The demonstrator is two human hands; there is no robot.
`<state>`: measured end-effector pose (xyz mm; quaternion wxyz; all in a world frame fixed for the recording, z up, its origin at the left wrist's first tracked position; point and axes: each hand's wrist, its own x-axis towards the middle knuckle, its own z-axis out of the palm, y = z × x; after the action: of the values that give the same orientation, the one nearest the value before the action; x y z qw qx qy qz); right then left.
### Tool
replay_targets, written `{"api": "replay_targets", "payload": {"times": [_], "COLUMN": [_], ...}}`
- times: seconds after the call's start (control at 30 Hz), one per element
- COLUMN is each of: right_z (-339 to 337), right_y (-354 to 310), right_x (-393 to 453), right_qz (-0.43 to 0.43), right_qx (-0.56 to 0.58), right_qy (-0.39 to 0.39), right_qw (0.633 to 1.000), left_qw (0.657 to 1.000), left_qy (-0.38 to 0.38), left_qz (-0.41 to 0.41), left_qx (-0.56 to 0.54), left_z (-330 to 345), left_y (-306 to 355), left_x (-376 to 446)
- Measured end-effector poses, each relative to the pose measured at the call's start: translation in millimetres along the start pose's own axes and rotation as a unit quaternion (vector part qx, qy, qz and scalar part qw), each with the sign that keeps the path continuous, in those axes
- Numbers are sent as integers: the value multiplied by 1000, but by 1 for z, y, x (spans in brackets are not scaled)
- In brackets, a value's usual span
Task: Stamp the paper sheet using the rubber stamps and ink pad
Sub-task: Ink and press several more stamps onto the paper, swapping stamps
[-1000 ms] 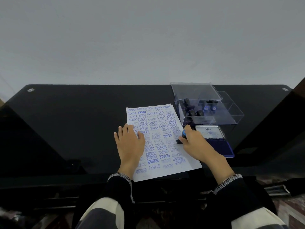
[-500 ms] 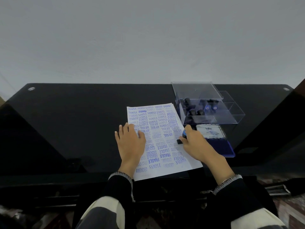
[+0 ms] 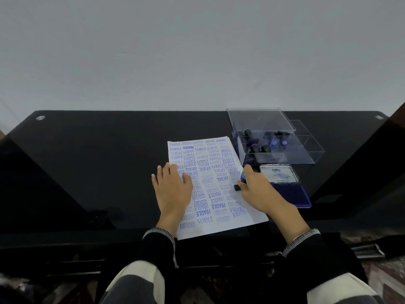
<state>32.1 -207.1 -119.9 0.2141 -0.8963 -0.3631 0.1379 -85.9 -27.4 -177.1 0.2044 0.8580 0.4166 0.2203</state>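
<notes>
While the flat left hand (image 3: 173,189) pins the paper sheet (image 3: 210,185), the right hand (image 3: 256,189), gripping the rubber stamp (image 3: 240,183) at the sheet's right edge, should press squarely.

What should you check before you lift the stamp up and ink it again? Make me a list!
1. White paper sheet held flat on the black glass table: ok, the left hand rests on it with straight fingers.
2. Blue-topped rubber stamp in a firm grip: ok, the right hand curls around it.
3. Stamp base down on the paper: ok, as far as it shows.
4. Print came out clean: cannot tell, the stamp covers it.
5. Blue ink pad open and near: ok, its lid is up, just right of the hand.
6. Bare space left to stamp: not ok, the sheet is nearly full.
</notes>
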Motion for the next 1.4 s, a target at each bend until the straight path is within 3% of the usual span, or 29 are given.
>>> {"api": "replay_targets", "payload": {"times": [0.33,0.93,1.4], "right_z": [7,3,17], "right_y": [5,8,14], "right_x": [-3,8,-2], "right_qz": [-29,-34,-50], "right_qx": [28,51,90], "right_qy": [37,-1,60], "right_qw": [999,998,993], "left_qw": [1000,1000,1000], "left_qy": [0,-2,0], "left_qz": [2,2,0], "left_qx": [7,6,0], "left_z": [1,1,1], "left_y": [-1,-1,-2], "left_x": [0,0,0]}}
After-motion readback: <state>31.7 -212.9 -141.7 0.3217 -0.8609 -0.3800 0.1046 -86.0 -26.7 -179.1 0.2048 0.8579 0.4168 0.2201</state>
